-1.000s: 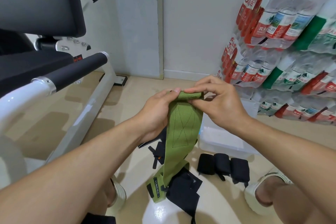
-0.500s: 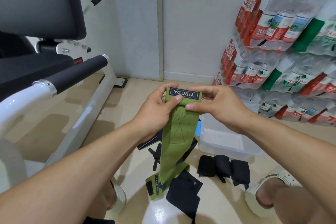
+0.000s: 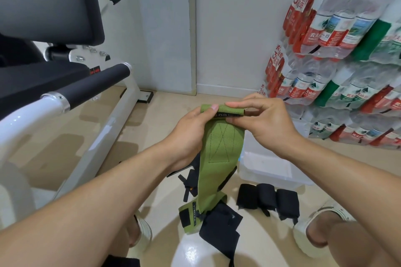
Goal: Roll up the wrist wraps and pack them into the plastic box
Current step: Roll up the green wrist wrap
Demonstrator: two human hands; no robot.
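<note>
Both hands, left hand [image 3: 191, 130] and right hand [image 3: 260, 121], pinch the top end of the green wrist wrap [image 3: 219, 149] just starting its roll, while three rolled black wraps [image 3: 267, 200] lie on the floor beside the plastic box [image 3: 269, 169], not yet packed.

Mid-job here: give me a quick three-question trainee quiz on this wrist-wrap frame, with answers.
1. True or false: both hands grip the top end of the green wrap.
2. How many rolled black wraps lie on the floor in front of the plastic box?
3. Multiple choice: the green wrap's lower end is A) in the box, B) on the floor, C) on the bench.

Key
1. True: left hand and right hand pinch the fold.
2. Three.
3. B.
</note>
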